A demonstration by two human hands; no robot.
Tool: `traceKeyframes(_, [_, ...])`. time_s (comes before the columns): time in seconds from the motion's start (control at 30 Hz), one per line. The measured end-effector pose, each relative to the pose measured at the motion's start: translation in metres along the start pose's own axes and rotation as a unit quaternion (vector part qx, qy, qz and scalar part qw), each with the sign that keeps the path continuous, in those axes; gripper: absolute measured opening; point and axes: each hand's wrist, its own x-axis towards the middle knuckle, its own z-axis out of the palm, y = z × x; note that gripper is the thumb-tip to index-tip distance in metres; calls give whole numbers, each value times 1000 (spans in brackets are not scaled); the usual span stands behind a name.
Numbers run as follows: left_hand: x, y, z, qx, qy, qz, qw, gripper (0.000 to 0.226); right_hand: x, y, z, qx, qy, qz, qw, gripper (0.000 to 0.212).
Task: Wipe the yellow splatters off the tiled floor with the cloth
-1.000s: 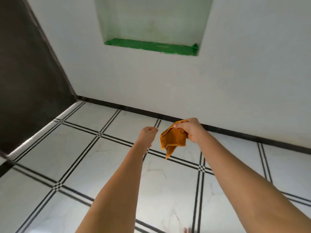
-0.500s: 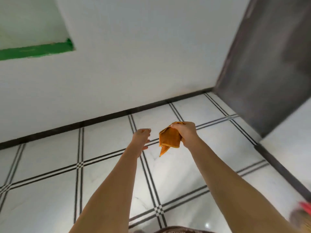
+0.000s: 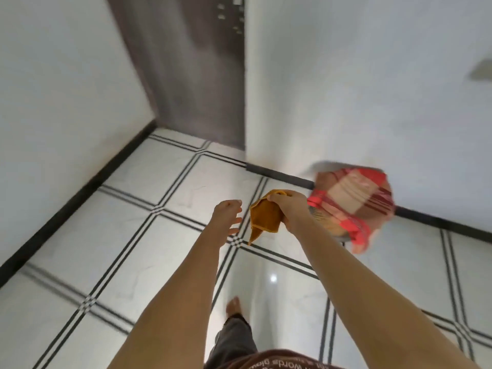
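You stand with your shirt hem (image 3: 279, 362) at the bottom edge and 1 bare foot (image 3: 234, 306) showing below, both forearms stretched out over the floor (image 3: 133, 235). Your left hand (image 3: 226, 215) hangs in the air, fingers loosely apart, holding nothing. Just to its right, your right hand (image 3: 290, 209) pinches the cloth (image 3: 266, 217) by its top edge, fingers and thumb clamped on the fold. The cloth dangles well above the tiles, 1 corner pointing down. The floor, white tile ruled with dark lines, shows no yellow splatter anywhere in view, so wiping is likely not yet begun. Beyond your right hand a red checked bundle (image 3: 351, 203) sits blurred against the black skirting (image 3: 80, 193). Farther off, a dark door (image 3: 191, 75) stands in the corner.

Risks, as judged from here: the view is smeared, and the tile is glossy with a bright glare spot, so pale splatters may be missed. A bare foot on a wet patch may slip or track the mess. A pinch on 1 edge may let the cloth fall. No container is plain; whether the bundle is a bag, and what it holds, you cannot tell.
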Motion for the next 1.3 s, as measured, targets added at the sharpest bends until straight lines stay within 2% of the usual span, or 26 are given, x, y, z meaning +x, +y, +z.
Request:
traceKeyframes(0.2, [72, 47, 133, 93, -111, 3, 989, 22, 73, -37, -101, 60, 123, -3, 991, 27])
traceKeyframes(0.3, [110, 77, 200, 128, -163, 6, 978, 19, 116, -58, -148, 84, 178, 0, 981, 16])
traceKeyframes(0.43, [157, 110, 266, 165, -229, -9, 959, 18, 170, -79, -196, 106, 228, 40, 967, 32])
traceKeyframes(0.57, [211, 129, 332, 207, -252, -44, 944, 30, 226, -95, -234, 144, 268, 67, 950, 27])
traceKeyframes(0.77, [295, 115, 425, 263, -242, -80, 931, 26, 326, -79, -287, 188, 305, 125, 925, 20])
traceKeyframes(0.9, [372, 82, 498, 272, -209, -129, 930, 31, 432, -47, -328, 228, 320, 147, 908, 32])
traceKeyframes(0.97, [413, 57, 530, 271, -192, -156, 930, 25, 485, -26, -345, 250, 323, 155, 900, 40])
traceKeyframes(1.03, [447, 36, 557, 264, -180, -157, 934, 20, 525, -7, -359, 268, 316, 153, 897, 38])
traceKeyframes(1.13, [480, 13, 578, 239, -152, -144, 948, 19, 561, 26, -370, 297, 313, 159, 888, 35])
traceKeyframes(1.23, [517, -48, 587, 252, -124, -179, 943, 11, 596, 92, -372, 308, 340, 238, 856, 33])
traceKeyframes(1.3, [527, -84, 583, 256, -112, -213, 936, 17, 606, 127, -372, 306, 366, 281, 833, 24])
